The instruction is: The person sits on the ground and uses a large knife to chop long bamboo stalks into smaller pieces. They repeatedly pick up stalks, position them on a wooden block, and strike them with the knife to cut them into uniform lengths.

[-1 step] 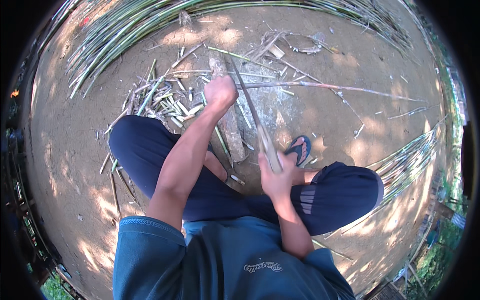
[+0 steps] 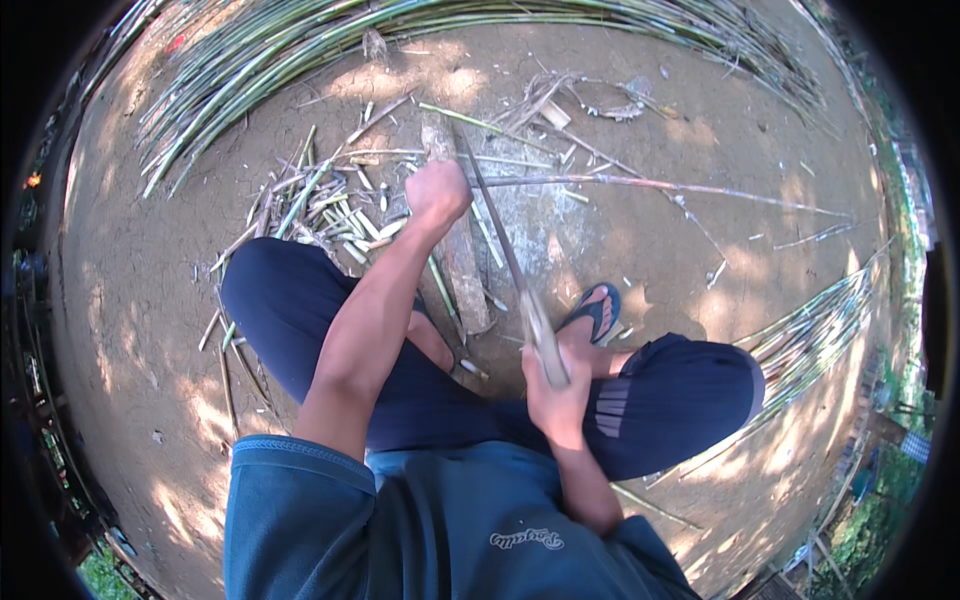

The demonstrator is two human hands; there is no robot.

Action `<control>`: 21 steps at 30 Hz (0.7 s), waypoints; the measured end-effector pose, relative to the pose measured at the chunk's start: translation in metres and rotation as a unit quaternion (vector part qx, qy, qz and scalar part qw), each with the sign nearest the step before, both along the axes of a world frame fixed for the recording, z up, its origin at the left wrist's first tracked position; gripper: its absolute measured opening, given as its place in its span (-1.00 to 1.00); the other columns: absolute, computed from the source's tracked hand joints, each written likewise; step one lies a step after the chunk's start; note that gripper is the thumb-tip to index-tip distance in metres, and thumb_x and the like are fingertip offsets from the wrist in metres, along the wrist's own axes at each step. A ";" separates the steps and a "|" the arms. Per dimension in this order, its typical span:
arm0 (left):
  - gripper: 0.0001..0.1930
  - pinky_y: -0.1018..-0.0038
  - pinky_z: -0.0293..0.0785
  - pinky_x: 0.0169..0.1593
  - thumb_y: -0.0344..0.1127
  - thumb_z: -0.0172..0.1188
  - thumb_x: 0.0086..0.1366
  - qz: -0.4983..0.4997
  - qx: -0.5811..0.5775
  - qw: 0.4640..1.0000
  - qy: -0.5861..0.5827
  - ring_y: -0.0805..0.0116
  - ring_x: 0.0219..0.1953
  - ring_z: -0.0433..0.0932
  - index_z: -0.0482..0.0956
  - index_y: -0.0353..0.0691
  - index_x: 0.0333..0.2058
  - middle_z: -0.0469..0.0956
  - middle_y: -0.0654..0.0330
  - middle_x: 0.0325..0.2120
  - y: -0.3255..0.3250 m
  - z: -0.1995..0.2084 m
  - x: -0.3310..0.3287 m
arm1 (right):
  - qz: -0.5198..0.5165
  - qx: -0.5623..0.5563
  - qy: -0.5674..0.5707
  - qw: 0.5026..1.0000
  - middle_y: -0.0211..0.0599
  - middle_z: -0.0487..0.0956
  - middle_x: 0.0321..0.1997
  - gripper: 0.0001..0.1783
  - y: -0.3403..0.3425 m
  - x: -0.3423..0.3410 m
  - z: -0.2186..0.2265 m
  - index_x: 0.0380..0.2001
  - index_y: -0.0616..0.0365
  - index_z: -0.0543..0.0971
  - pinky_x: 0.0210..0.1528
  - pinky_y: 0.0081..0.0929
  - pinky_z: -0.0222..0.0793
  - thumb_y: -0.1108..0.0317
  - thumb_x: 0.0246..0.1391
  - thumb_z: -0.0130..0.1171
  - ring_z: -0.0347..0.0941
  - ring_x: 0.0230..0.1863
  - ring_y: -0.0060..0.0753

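My left hand [image 2: 438, 190] is closed in a fist round one end of a long thin cane stalk [image 2: 640, 182], which stretches away to the right just above the ground. Under that fist lies a worn wooden plank [image 2: 458, 265], pointing away from me. In my right hand [image 2: 557, 392] is the pale wooden handle of a long machete, gripped near my right knee. Its narrow dark blade [image 2: 497, 222] slants up and left, crossing the stalk's line beside my left fist; whether blade and stalk touch, I cannot tell.
Short cut cane pieces [image 2: 350, 215] lie heaped left of the plank. A large pile of long green stalks [image 2: 300, 60] curves along the far side, and another bundle [image 2: 815, 325] lies at the right. My sandalled foot [image 2: 597, 312] rests right of the plank.
My right hand and the machete handle have come slightly nearer to me. My left hand keeps its grip on the cane stalk; the whole picture has shifted a little.
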State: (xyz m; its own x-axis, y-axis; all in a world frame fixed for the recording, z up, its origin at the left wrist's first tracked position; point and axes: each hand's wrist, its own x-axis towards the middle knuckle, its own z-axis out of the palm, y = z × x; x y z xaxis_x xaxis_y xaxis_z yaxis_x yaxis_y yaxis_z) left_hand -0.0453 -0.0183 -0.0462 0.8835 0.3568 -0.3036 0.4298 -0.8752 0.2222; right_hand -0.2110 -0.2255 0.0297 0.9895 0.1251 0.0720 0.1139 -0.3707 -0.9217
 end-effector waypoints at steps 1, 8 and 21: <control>-0.80 0.27 0.60 -0.17 -0.36 0.20 0.04 0.000 0.010 1.000 -0.006 0.05 -0.24 0.68 0.71 -0.25 -0.36 0.66 -0.07 -0.35 0.000 -0.002 0.001 | -0.023 0.006 -0.019 1.000 -0.25 0.51 -0.69 -0.90 0.000 -0.002 0.001 -0.47 0.29 0.59 -0.53 -0.45 0.28 0.47 -0.02 0.26 0.39 -0.65 -0.55; -0.80 0.23 0.60 -0.19 -0.37 0.18 0.03 0.005 -0.022 1.000 -0.017 0.05 -0.26 0.68 0.70 -0.27 -0.36 0.66 -0.06 -0.36 0.009 0.004 0.009 | -0.024 0.012 0.078 0.997 -0.28 0.50 -0.69 -0.85 0.009 0.019 0.006 -0.52 0.27 0.56 -0.51 -0.47 0.30 0.42 0.04 0.23 0.44 -0.60 -0.59; -0.78 0.25 0.60 -0.17 -0.39 0.16 0.06 0.043 0.029 0.997 -0.055 0.02 -0.24 0.68 0.70 -0.26 -0.32 0.66 -0.09 -0.33 0.002 0.012 0.014 | -0.015 0.008 0.026 1.000 -0.32 0.53 -0.62 -0.86 -0.004 0.003 0.008 -0.34 0.30 0.61 -0.43 -0.49 0.36 0.45 0.01 0.23 0.43 -0.56 -0.60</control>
